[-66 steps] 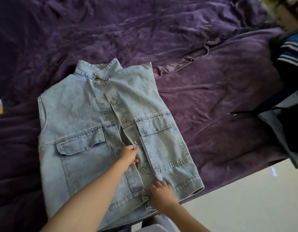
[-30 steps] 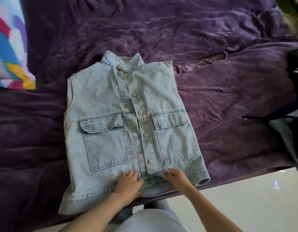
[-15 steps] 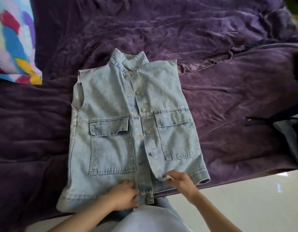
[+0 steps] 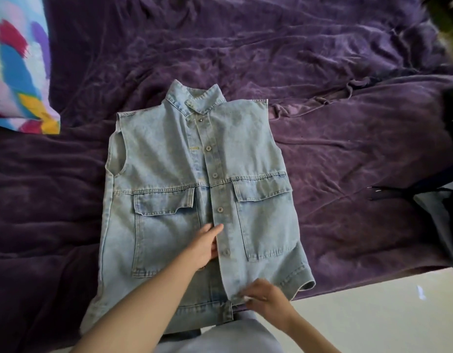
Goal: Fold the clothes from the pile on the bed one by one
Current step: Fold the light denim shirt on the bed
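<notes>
A light blue sleeveless denim vest lies face up on the purple bedspread, collar away from me, hem at the bed's near edge. Its button placket runs down the middle between two flap pockets. My left hand lies along the placket's left edge, fingers extended and pointing toward the collar, fingertips tucked at the overlap. My right hand pinches the bottom corner of the vest's right front panel at the hem. The lower left hem hangs slightly over the bed edge.
A brightly coloured pillow lies at the far left. Dark and grey clothes are piled at the right edge of the bed. Pale floor shows beyond the near right bed edge.
My left hand has moved from the hem up along the placket to mid-vest. My right hand stays at the bottom corner of the right panel. The view shifted slightly.
</notes>
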A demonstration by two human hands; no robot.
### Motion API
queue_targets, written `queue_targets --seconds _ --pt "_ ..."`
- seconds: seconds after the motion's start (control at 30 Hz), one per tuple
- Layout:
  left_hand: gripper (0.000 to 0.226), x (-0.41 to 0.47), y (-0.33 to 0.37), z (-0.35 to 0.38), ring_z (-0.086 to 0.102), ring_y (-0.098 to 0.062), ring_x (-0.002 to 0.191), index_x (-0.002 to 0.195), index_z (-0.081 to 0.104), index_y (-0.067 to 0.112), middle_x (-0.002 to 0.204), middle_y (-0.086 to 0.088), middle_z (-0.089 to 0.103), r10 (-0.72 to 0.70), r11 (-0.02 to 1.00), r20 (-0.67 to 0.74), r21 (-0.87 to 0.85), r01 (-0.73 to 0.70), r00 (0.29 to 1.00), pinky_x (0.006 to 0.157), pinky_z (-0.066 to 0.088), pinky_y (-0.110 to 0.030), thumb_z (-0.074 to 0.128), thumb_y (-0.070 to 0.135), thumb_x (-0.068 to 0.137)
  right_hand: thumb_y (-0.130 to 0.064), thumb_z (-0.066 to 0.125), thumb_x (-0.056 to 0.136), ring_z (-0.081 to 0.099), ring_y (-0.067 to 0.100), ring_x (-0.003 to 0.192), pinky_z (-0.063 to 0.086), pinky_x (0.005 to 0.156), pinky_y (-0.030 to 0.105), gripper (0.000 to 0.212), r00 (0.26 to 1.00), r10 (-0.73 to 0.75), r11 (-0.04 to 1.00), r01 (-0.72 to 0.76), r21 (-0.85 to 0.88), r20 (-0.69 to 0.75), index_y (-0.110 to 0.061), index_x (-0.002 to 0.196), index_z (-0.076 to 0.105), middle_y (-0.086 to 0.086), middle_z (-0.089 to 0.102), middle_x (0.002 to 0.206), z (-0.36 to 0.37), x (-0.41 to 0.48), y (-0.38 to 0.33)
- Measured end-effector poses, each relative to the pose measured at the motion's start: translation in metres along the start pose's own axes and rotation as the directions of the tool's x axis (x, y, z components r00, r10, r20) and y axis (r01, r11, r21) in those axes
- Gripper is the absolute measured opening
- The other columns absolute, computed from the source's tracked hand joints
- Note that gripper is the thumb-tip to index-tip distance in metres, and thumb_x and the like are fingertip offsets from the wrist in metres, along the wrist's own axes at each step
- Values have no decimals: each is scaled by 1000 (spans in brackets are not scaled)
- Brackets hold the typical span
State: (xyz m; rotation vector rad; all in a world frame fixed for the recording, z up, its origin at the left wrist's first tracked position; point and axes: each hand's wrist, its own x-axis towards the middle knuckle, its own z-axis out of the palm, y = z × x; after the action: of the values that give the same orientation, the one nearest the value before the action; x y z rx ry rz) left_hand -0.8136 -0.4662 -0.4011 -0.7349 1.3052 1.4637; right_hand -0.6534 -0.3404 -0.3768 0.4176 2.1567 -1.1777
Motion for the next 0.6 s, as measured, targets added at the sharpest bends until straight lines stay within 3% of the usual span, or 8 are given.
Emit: queue_targets --seconds 0.03,0.07,0.1,0.17,0.2,0.27,0.4,0.6 --pt "34 6 -2 4 65 -20 71 126 51 10 89 -7 65 93 988 -91 130 -81 992 58 52 -29 56 11 92 -17 60 87 51 12 108 38 94 26 27 996 22 984 -7 -180 85 -13 113 69 9 58 112 2 3 6" --pt "44 10 -3 7 65 -25 83 135 45 9 100 -10 66 203 917 -147 375 -135 968 66 52 -34 54 8 92 -23 56 88 46 12 118 35 98 29 31 986 67 951 -18 -310 150 -21 119 65 3 54 121 2 6 9" --pt "48 11 -6 8 64 -30 94 140 40 9 113 -13 64 316 767 -174 625 -143 933 74 52 -37 51 8 93 -28 54 89 42 13 122 33 101 32 33 975 96 918 -9 -397 199 -25 122 61 1 52 125 0 10 10" --pt "48 15 -14 2 63 -29 103 142 38 15 129 -10 59 428 497 -186 866 -59 885 78 51 -33 46 13 95 -32 55 89 47 17 119 36 99 32 36 953 96 909 34 -415 289 -28 125 57 4 56 122 -4 23 6" --pt "47 16 -17 -3 62 -27 104 141 39 17 130 -7 58 417 448 -197 894 -12 887 76 49 -29 46 15 94 -34 56 90 52 19 115 39 97 30 39 937 101 926 35 -376 335 -27 128 56 6 59 121 -8 29 1" --pt "36 20 -13 -13 61 -26 105 129 52 16 125 -6 61 381 434 -190 901 6 905 76 46 -24 49 15 93 -40 53 93 57 19 112 41 93 24 43 918 145 952 -27 -305 369 -24 132 52 6 60 125 -19 43 -12" --pt "11 23 29 -27 63 -29 95 87 62 16 101 -10 69 452 500 -202 864 -60 869 78 48 -32 51 14 89 -40 47 96 60 19 108 44 88 23 39 970 143 958 -87 -272 195 -19 128 55 6 63 121 -57 85 -39" --pt "21 28 130 -77 60 -30 99 102 66 7 106 -13 67 619 540 -316 836 -98 719 80 46 -32 50 13 90 -22 48 97 60 18 99 47 82 23 25 998 53 963 -40 -266 43 -15 115 63 6 65 116 -116 167 -99"
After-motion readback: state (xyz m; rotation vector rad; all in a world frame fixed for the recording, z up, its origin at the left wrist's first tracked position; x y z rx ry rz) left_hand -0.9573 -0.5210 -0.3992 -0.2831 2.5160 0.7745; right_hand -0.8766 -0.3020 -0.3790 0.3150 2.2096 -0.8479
